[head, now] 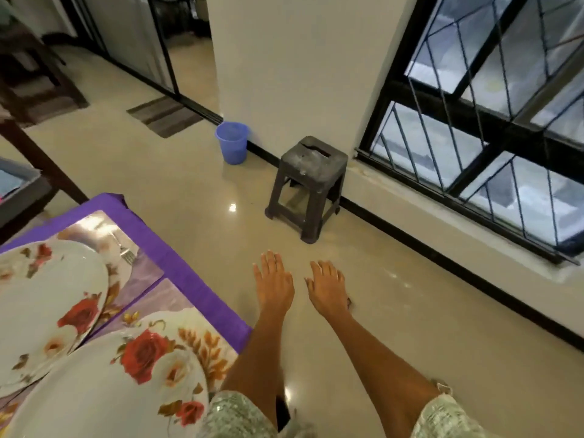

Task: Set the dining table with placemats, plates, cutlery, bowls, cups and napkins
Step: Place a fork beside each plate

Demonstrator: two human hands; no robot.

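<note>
Both hands empty: left hand (pixel 274 281) & right hand (pixel 327 287) held out flat, fingers straight, palms down, over the floor (pixel 196 165) just off the table (pixel 202 298) edge. Nothing gripped.

On the table, bottom left: purple cloth, glossy placemats (pixel 94 226), two rose-print plates (pixel 47 295) w/ one overlapping the other's rim. Fork (pixel 126 254) maybe by the far plate, too blurred to be sure. No bowls, cups or napkins in view.

Looks like a between-items step: mats & plates down, hands free, head turned away from the table. Next prob. fetch cutlery or bowls, source not in view, so turn/walk first, then lay pieces beside each plate, clear of the rims.
</note>
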